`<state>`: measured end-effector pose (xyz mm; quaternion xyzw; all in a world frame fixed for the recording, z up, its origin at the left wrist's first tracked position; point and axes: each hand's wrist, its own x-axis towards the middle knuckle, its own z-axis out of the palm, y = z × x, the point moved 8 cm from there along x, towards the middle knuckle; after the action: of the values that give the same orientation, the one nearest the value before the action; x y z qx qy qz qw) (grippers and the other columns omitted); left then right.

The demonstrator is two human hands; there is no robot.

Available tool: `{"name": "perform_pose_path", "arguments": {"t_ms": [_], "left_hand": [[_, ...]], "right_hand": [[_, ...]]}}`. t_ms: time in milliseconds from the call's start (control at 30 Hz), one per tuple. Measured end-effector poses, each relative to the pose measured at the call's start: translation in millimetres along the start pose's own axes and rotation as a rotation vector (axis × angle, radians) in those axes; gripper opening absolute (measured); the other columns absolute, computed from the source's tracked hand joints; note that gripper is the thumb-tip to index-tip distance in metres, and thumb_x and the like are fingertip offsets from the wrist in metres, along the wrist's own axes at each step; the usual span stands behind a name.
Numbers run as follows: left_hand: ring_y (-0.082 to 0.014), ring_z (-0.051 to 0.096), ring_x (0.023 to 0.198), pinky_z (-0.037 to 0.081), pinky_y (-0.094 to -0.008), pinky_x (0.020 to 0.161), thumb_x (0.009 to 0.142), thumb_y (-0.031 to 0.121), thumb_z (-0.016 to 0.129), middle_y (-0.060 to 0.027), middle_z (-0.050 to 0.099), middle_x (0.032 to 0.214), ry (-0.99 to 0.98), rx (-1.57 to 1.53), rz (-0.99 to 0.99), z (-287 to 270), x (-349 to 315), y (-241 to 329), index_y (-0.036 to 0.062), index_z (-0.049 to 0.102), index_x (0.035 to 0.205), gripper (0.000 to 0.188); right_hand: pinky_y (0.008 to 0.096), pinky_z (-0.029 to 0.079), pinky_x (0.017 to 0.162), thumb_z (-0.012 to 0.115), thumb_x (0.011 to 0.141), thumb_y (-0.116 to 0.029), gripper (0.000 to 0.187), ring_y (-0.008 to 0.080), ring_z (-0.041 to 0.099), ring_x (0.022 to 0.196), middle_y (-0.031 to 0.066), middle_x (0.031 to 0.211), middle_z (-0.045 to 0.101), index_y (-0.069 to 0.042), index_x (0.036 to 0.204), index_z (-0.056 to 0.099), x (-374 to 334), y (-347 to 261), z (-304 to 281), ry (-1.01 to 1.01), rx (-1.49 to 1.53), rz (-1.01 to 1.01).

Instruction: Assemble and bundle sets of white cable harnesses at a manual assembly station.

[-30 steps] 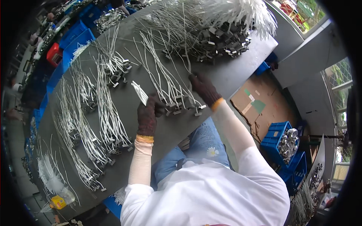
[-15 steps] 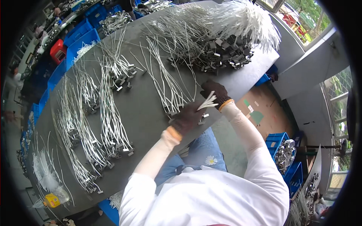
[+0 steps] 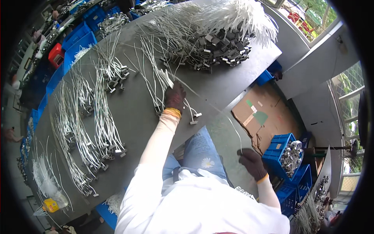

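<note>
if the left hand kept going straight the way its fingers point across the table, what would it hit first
Probably the big heap of dark connectors with white wires at the far end. The left hand rests on a small wire bundle and points up-table; bare grey table lies between, though depth is hard to judge.

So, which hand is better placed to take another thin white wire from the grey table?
Probably the left. The left hand lies on the thin white wires on the grey table; the right hand is off the table, holding one wire.
</note>
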<state>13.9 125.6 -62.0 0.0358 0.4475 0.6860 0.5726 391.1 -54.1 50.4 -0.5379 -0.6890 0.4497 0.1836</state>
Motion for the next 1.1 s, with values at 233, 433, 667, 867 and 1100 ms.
{"name": "perform_pose_path", "arguments": {"t_ms": [233,433,667,867,1100], "left_hand": [[-0.0237,0.065,0.091,0.056,-0.0316,0.074,0.094,0.01,0.055,-0.0098,0.064,0.103,-0.325,0.415,0.474,-4.8,8.1,34.5,0.0049,0.057,0.118,0.024],[-0.0276,0.065,0.106,0.057,-0.034,0.079,0.101,0.023,0.05,-0.0098,0.068,0.11,-0.401,-0.424,0.042,-21.3,16.2,57.5,0.0067,0.062,0.118,0.027],[-0.0303,0.064,0.104,0.054,-0.0425,0.091,0.098,0.015,0.052,-0.0125,0.063,0.115,-0.499,-0.437,0.067,-57.3,14.2,82.2,0.0012,0.053,0.124,0.029],[-0.0279,0.069,0.09,0.058,-0.0418,0.084,0.094,0.017,0.062,-0.0098,0.069,0.104,-0.449,-0.753,-0.546,-33.6,-15.4,84.9,0.0066,0.065,0.113,0.022],[-0.0288,0.069,0.094,0.06,-0.0434,0.081,0.094,0.017,0.062,-0.0136,0.07,0.106,-0.432,-0.775,-0.368,-56.1,-20.6,130.5,0.0045,0.066,0.108,0.019]], "right_hand": [[0.0265,0.048,0.071,0.06,0.086,-0.003,0.021,0.0131,0.058,0.078,0.0071,0.095,0.063,0.003,0.106,0.067,-63.0,9.6,13.3,-0.048,0.39,0.26],[0.0256,0.043,0.063,0.058,0.09,-0.008,0.018,0.009,0.055,0.07,0.0026,0.077,0.061,0.0,0.102,0.069,-87.5,25.1,11.4,0.117,0.367,0.416],[0.023,0.037,0.053,0.057,0.091,-0.008,0.016,0.0077,0.051,0.06,0.0007,0.07,0.058,-0.001,0.1,0.069,-103.9,9.9,3.9,0.248,0.465,0.278],[0.0232,0.038,0.055,0.058,0.092,-0.01,0.016,0.0078,0.053,0.062,0.0016,0.072,0.06,-0.001,0.099,0.069,-82.2,-12.5,43.2,0.047,0.489,0.229],[0.0256,0.043,0.058,0.059,0.09,-0.013,0.021,0.0113,0.055,0.065,0.0037,0.077,0.063,-0.001,0.103,0.07,-92.3,13.7,54.2,-0.092,0.47,0.464]]}}
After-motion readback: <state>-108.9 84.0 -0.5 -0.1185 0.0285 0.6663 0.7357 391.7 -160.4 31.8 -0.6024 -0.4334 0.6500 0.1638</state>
